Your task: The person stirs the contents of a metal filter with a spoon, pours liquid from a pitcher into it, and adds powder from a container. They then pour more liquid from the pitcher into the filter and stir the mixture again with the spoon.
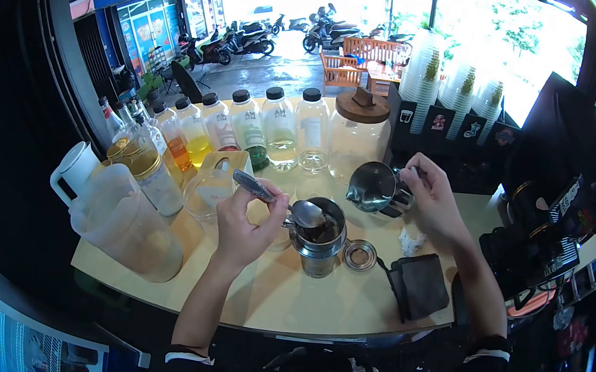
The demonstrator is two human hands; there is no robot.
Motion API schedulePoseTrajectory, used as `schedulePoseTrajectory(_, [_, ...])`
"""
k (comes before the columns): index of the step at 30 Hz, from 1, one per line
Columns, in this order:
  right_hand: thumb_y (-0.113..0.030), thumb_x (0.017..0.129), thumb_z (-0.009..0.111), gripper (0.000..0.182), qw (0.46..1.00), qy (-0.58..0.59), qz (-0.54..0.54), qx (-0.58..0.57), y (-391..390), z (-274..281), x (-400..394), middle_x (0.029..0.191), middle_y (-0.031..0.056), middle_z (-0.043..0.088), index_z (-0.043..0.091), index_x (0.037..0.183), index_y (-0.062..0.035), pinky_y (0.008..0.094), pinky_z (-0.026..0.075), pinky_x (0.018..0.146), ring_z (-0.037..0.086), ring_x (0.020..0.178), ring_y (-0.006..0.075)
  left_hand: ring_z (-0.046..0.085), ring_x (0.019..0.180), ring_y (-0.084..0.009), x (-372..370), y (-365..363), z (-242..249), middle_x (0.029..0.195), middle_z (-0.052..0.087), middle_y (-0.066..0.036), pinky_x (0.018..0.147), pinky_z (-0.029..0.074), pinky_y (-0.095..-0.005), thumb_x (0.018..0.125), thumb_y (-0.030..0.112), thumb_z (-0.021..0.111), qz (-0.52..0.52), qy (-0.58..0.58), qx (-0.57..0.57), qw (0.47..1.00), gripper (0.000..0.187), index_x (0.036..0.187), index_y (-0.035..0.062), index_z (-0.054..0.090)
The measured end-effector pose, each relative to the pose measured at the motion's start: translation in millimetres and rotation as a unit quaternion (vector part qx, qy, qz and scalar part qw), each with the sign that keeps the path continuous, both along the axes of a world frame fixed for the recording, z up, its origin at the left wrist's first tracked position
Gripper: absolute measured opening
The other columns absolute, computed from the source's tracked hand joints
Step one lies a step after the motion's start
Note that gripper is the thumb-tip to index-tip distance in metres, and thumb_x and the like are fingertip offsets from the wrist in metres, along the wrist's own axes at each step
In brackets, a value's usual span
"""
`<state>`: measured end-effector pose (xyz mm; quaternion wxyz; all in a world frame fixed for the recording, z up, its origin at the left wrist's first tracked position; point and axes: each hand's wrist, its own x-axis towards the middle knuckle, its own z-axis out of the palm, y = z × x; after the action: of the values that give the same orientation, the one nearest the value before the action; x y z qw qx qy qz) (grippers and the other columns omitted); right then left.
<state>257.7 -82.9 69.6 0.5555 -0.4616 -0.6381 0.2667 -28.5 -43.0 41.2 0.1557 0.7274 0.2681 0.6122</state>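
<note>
My left hand [247,226] is closed around the handle of a metal spoon [307,215]. The spoon's bowl hangs over the mouth of a metal coffee dripper [317,248], which has dark contents. The dripper sits on a short glass [317,266]. In my right hand [430,196] is the handle of a small metal pitcher [372,187], tilted with its spout toward the dripper. No stream from the spout can be made out. A round metal lid [360,255] lies just right of the dripper.
A folded dark cloth [419,286] lies at the front right. Several capped bottles [278,131] line the back, beside a wooden-lidded jar [358,138]. A plastic pitcher [126,224] stands at left. Stacked cups [421,75] rise at back right.
</note>
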Motion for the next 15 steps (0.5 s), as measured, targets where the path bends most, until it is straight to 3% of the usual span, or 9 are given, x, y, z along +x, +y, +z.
schedulePoseTrajectory(6, [-0.010, 0.096, 0.054, 0.015, 0.997, -0.020, 0.064, 0.025, 4.0, 24.3, -18.4, 0.069, -0.0018, 0.055, 0.050, 0.087, 0.0010, 0.0173, 0.043, 0.058, 0.058, 0.070, 0.0024, 0.065, 0.065, -0.0114, -1.4, -6.8, 2.0, 0.073, 0.066, -0.005, 0.061, 0.049, -0.0252, 0.080, 0.005, 0.071, 0.015, 0.012, -0.012, 1.000, 0.011, 0.085, 0.0022, 0.061])
schedulePoseTrajectory(8, [-0.010, 0.095, 0.056, 0.016, 0.991, -0.125, 0.041, 0.038, 10.5, 22.8, -15.8, 0.064, 0.0006, 0.055, 0.049, 0.086, 0.0018, 0.0187, 0.042, 0.055, 0.061, 0.068, 0.0043, 0.064, 0.065, -0.0111, -2.3, -5.6, 0.0, 0.073, 0.066, -0.005, 0.062, 0.049, -0.0250, 0.080, 0.004, 0.070, 0.006, 0.003, -0.002, 1.000, 0.011, 0.085, 0.0017, 0.061])
schedulePoseTrajectory(12, [-0.010, 0.093, 0.057, 0.018, 0.993, -0.093, 0.070, 0.035, 5.1, 32.8, -33.8, 0.058, 0.0036, 0.055, 0.049, 0.083, 0.0022, 0.0220, 0.040, 0.051, 0.058, 0.062, 0.0041, 0.064, 0.066, -0.0108, -4.4, -5.7, -0.9, 0.073, 0.066, -0.005, 0.062, 0.049, -0.0248, 0.081, 0.004, 0.070, -0.005, 0.000, -0.001, 1.000, 0.010, 0.085, 0.0013, 0.061])
schedulePoseTrajectory(15, [-0.010, 0.092, 0.058, 0.020, 0.986, -0.146, 0.057, 0.049, 8.6, 35.2, -34.9, 0.058, 0.0055, 0.057, 0.049, 0.081, 0.0027, 0.0243, 0.038, 0.049, 0.056, 0.058, 0.0048, 0.064, 0.065, -0.0107, -5.0, -6.5, -1.2, 0.074, 0.066, -0.005, 0.062, 0.049, -0.0246, 0.081, 0.004, 0.070, -0.004, -0.003, -0.003, 1.000, 0.010, 0.085, 0.0011, 0.062])
